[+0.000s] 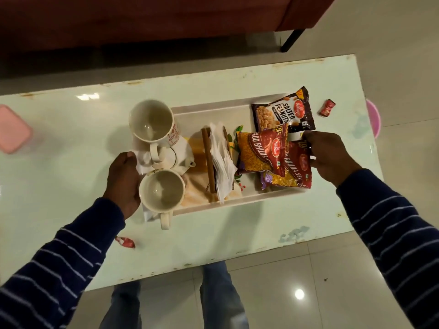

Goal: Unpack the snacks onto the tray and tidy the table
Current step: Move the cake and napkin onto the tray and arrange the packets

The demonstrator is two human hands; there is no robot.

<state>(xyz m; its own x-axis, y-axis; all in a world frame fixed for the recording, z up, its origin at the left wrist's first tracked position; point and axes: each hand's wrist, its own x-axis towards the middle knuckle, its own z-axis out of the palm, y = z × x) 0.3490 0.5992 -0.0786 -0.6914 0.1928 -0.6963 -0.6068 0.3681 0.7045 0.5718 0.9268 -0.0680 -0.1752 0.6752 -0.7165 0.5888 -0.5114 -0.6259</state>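
Both hands grip the tray (213, 109): left hand (123, 184) curled under its end, right hand (330, 157) pinching rim and packet (294, 167). Lifting unevenly could topple the mugs (162, 189).

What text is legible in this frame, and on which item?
"SALTED PEANUTS", plus a red brand logo too blurred to read: dark peanut packet.
"ALOO BHUJIA", partly cut off: red-and-yellow snack packet.
"BHUJIA SEV": second red packet.
Red candy wrapper: unreadable.

Glossy chipped table (237, 224); glazed ceramic mugs (161, 191); shiny foil snack packets (283, 112); crumpled paper napkins (222, 157).
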